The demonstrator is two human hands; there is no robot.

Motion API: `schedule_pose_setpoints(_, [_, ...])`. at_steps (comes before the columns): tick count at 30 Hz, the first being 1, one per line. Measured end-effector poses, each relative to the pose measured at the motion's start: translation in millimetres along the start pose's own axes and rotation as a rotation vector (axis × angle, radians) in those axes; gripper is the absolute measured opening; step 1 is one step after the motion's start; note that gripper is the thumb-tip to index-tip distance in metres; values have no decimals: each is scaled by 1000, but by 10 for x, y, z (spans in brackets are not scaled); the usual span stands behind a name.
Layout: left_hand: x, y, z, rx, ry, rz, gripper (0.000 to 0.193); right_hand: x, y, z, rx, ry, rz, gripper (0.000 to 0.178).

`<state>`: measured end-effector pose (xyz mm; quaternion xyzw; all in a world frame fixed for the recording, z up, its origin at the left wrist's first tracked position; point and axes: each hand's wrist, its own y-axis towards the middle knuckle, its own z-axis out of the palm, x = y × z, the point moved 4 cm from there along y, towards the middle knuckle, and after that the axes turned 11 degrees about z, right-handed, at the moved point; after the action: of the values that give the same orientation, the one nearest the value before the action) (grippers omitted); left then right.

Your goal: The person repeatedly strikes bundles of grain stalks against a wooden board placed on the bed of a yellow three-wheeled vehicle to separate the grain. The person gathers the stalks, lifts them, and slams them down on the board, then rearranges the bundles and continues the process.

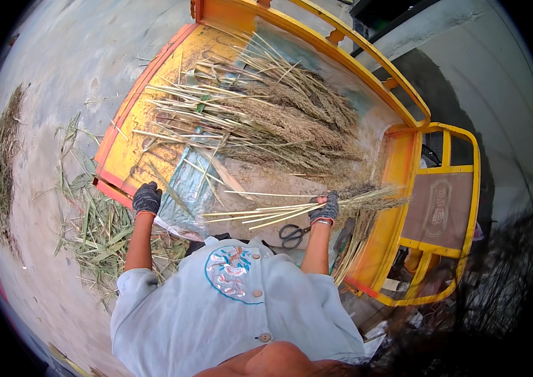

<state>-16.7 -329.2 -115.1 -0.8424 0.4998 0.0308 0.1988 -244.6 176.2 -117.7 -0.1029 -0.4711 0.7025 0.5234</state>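
Observation:
My right hand (pixel 325 208), in a dark grey knitted glove, is closed around a small bunch of broom grass stalks (pixel 273 215). Their pale bare ends point left, and the feathery seed heads (pixel 373 197) spread to the right of my fist. My left hand (pixel 147 198), gloved the same way, is at the near left corner of the yellow cart bed (pixel 129 135). Its fingers look curled, and what they hold, if anything, is hidden. Black-handled scissors (pixel 292 236) lie just below the held stalks, close to my right wrist.
A large heap of seeded stalks (pixel 279 119) covers the bed's middle, over blue-green sheeting (pixel 192 182). Yellow rails (pixel 367 47) and a seat frame (pixel 439 207) border the far and right sides. More stalks (pixel 355 242) lean beside my right arm. Stripped leaves (pixel 106 229) litter the ground at left.

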Motion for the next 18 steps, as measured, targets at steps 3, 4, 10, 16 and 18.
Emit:
schedule_pose_setpoints(3, [-480, 701, 89, -56, -344, 56, 38, -157, -32, 104, -268, -147, -35, 20])
schedule_pose_setpoints(4, [-548, 954, 443, -105, -450, 83, 46, -205, -41, 165, -348, -230, -62, 20])
schedule_pose_setpoints(10, [-1509, 1376, 1093, 90, -599, 40, 40, -265, -113, 314, -92, -14, -33, 21])
schedule_pose_setpoints(16, [-2339, 323, 861, 56, -1220, 253, 12, -441, -248, 446, -57, 51, 40, 13])
schedule_pose_setpoints(18, [-2515, 131, 733, 118, -1158, 334, 14, -572, -257, 502, 70, 49, 79, 12])
